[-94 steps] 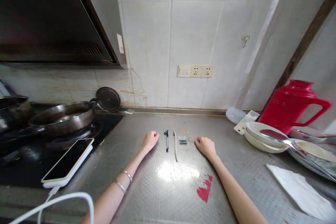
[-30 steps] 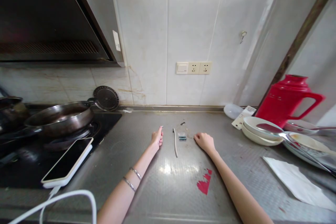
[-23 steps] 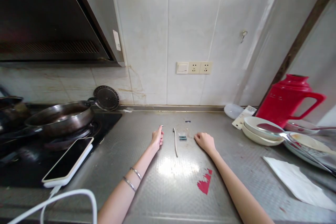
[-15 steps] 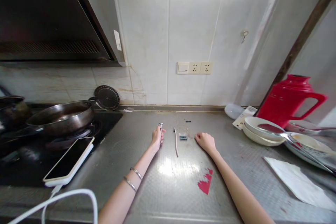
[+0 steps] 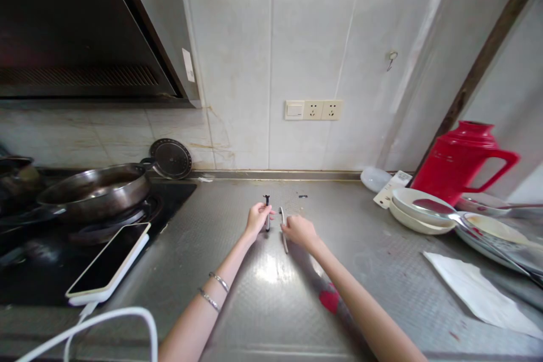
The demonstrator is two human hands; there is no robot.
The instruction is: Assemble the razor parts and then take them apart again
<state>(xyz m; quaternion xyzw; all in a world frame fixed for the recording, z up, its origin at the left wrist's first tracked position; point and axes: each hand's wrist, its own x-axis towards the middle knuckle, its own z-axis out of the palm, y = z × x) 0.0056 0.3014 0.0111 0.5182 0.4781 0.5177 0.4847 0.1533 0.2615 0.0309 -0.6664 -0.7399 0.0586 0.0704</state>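
My left hand [image 5: 257, 219] is closed round a slim black-and-silver handle [image 5: 267, 216] with a small forked head, which looks like a razor handle, held upright over the steel counter. Close to its right, my right hand [image 5: 299, 230] has its fingers curled together, knuckles up; what they hold, if anything, is hidden. A thin whitish curved stick [image 5: 284, 241] with a dark tip lies on the counter, partly behind my right fingertips. Beyond them lies a small dark strip [image 5: 302, 197]. My right hand covers the spot where the small clear case with blue-black pieces lay.
Left, a phone [image 5: 111, 260] with a white cable lies by the black hob, which bears a steel pan [image 5: 97, 189]. A red scrap [image 5: 328, 298] lies beside my right forearm. At right stand a red thermos [image 5: 458, 161], stacked bowls [image 5: 419, 220] and a white paper [image 5: 479, 294].
My right hand has moved left, towards the whitish stick and over the clear case. My left hand has turned the handle so that more of it shows, and moved slightly right.
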